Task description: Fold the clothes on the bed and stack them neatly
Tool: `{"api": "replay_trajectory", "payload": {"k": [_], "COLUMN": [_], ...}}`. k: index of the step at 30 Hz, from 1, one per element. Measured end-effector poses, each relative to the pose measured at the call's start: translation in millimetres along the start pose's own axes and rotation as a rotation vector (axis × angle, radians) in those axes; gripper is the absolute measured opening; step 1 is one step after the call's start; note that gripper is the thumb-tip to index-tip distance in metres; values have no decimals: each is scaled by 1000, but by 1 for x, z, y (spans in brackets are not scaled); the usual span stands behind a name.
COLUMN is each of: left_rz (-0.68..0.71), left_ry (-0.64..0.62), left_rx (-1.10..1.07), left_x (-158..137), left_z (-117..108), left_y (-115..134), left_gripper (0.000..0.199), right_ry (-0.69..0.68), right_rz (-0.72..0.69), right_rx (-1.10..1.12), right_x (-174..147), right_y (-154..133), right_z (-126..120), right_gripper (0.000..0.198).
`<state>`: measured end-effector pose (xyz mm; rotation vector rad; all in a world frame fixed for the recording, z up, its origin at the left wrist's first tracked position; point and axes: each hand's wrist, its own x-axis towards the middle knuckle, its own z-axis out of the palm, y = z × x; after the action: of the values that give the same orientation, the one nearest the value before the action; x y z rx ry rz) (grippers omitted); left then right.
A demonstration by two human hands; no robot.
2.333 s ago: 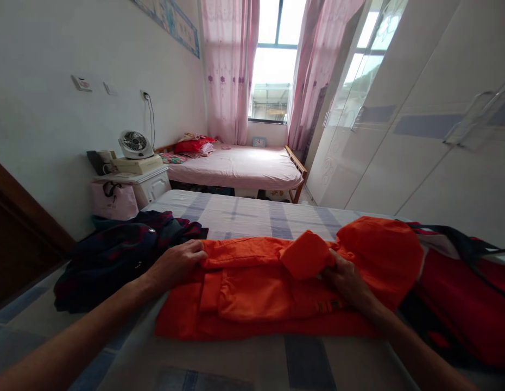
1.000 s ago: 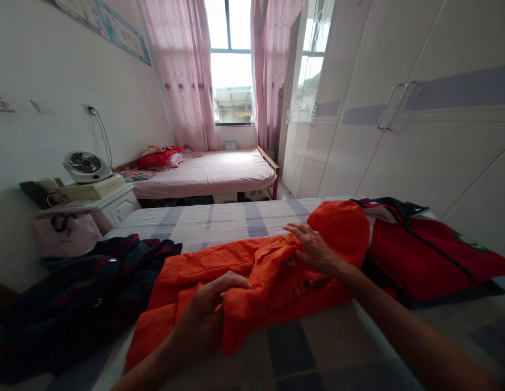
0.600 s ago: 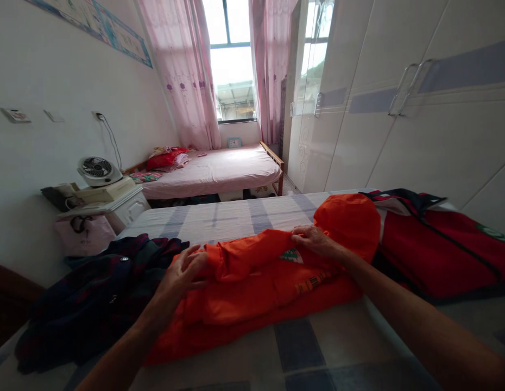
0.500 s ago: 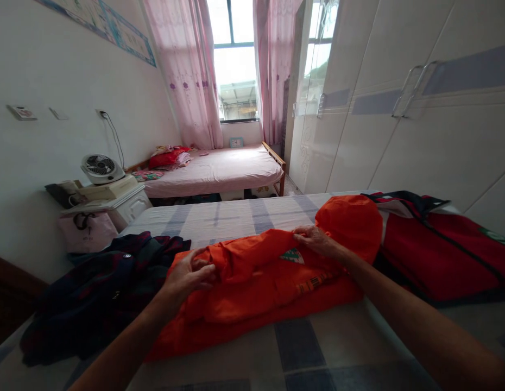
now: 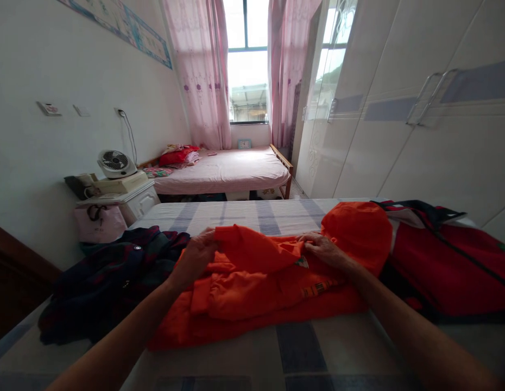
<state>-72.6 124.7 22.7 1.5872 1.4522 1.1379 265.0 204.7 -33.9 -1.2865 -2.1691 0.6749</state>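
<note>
An orange hooded jacket (image 5: 244,293) lies partly folded on the checked bed in front of me, its hood (image 5: 356,233) toward the right. With closed fingers my left hand (image 5: 201,252) grips the cuff end of a sleeve, lifted a little off the body. My right hand (image 5: 323,250) is closed on the cloth near the shoulder, just left of the hood. Below it, a small green and white print and a striped patch show on the chest. The fingertips of both hands are partly hidden by the fabric.
A dark plaid garment (image 5: 122,277) lies left of the jacket, and a red and navy jacket (image 5: 452,266) on the right. Beyond the checked bed (image 5: 240,212) stand a pink-sheeted bed (image 5: 236,168), a fan (image 5: 116,163) on a white cabinet and a tall white wardrobe (image 5: 419,146).
My left hand has closed on the sleeve end and raised it away from the jacket's body. My right hand stays at the shoulder. The view has shifted slightly left.
</note>
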Motion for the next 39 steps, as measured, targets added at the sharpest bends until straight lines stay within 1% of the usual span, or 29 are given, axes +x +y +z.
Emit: {"api": "replay_trajectory", "payload": {"k": [2,3,4,5,6,9,11,13,15,16,17,19,20,21,22,23,24,25,26,28,29,30,32,33,34,35,36,38,39], "left_rz": [245,327,352,312,233,-72,-232,-299,-286,-276,-275,-293,-281,-242,-178,-105,-44,-9,-4,-9,14,70,251,343,414,459,469,401,350], "left_ry": [101,140,164,175,177,140,116,120,103,74,31,-60,-72,-41,33,133,230,294,314,257,233,231,250,237,192,113,22,-141,-196], "left_rx": [48,76,98,106,95,-75,-152,-55,114,159,164,96,60,45,56,94,155,232,322,515,609,693,814,854,891,924,952,992,1002], "left_x": [-3,-6,-9,-13,-16,-26,-28,-25,-20,-19,-18,-18,-19,-20,-21,-22,-22,-22,-22,-22,-23,-24,-28,-31,-34,-36,-39,-42,-43], "left_z": [-15,-23,-30,-35,-40,-46,-45,-41,-37,-34,-31,-27,-26,-25,-27,-29,-32,-35,-38,-41,-41,-39,-31,-26,-19,-12,-5,7,11], "left_y": [0,-3,-8,-14,-20,-35,-39,-41,-43,-42,-41,-36,-31,-27,-24,-21,-21,-23,-26,-35,-39,-41,-41,-39,-38,-38,-39,-45,-50], "left_gripper": [15,13,13,15,16,28,40,51,56,56,54,45,40,35,32,30,29,30,32,35,37,38,40,41,43,45,47,53,56], "right_ry": [-9,-14,-14,-9,-2,-5,-32,-49,-39,-28,-19,-3,5,12,17,15,11,8,14,67,107,147,196,198,181,141,79,-59,-116], "right_rz": [-6,-6,-2,6,14,21,12,5,5,6,9,14,16,19,24,31,39,48,57,51,32,1,-93,-147,-195,-228,-237,-173,-123], "right_rx": [-3,-7,-12,-17,-24,-58,-91,-124,-148,-152,-152,-139,-133,-132,-135,-143,-153,-165,-178,-228,-265,-308,-392,-426,-455,-477,-494,-514,-514], "right_x": [0,0,0,0,1,2,2,2,2,2,2,1,1,1,1,2,2,2,2,1,0,-1,-4,-6,-8,-10,-12,-13,-14], "right_y": [-1,-1,0,0,0,-2,-6,-9,-12,-12,-11,-9,-7,-5,-3,-2,-1,-1,-3,-9,-15,-22,-38,-45,-51,-54,-55,-50,-45], "right_z": [-1,-1,0,0,0,1,1,1,2,2,3,5,5,6,6,7,7,7,7,8,9,11,16,20,25,30,35,45,50], "right_gripper": [25,25,25,24,24,23,25,26,26,25,25,24,24,24,25,25,27,29,33,42,44,45,45,46,48,49,51,57,61]}}
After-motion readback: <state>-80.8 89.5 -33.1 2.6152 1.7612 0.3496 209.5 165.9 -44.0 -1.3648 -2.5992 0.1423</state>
